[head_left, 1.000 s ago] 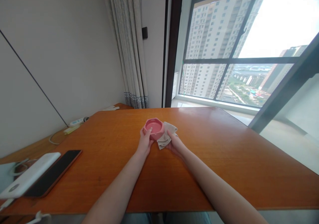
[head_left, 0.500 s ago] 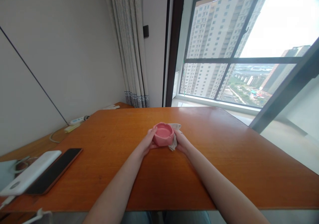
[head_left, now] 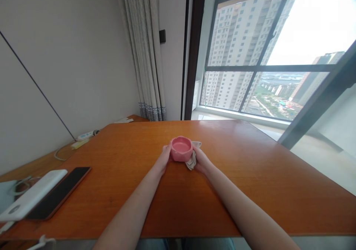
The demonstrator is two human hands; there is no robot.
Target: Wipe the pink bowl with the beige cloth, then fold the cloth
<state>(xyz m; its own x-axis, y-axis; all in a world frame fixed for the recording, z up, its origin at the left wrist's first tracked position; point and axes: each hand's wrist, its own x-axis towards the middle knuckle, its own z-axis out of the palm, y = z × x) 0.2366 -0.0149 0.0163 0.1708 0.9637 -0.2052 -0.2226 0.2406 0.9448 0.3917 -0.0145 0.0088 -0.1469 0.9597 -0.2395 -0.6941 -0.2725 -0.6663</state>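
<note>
A pink ashtray [head_left: 181, 154] with a notched rim is held up between my two hands, over the middle of the wooden table [head_left: 178, 198]. Closed on its left side is my left hand [head_left: 165, 156]. On the other side, my right hand [head_left: 200, 159] grips a pale grey cloth [head_left: 191, 162], which lies against the ashtray's right wall. Part of the cloth sticks out above the right hand and part hangs below. The fingertips of both hands are partly hidden behind the ashtray and the cloth.
At the table's left edge lie a black phone [head_left: 59, 192] and a white power bank [head_left: 35, 194] with a cable. A power strip [head_left: 85, 135] rests by the wall. Behind the table are a grey curtain [head_left: 146, 57] and a window [head_left: 267, 68].
The ashtray has turned and tilted slightly between my hands, and its rim notches sit differently. My left thumb has shifted off the rim. The cloth has slid a little lower.
</note>
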